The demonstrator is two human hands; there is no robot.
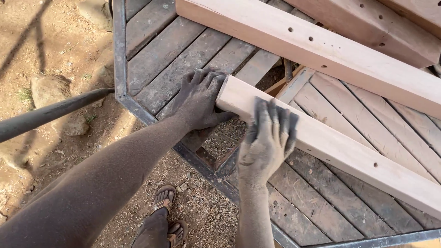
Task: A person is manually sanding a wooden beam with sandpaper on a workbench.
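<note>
Outdoor carpentry yard: dirt ground [50, 41], slatted workbench [165, 55], drilled timber beams [321, 50].
</note>
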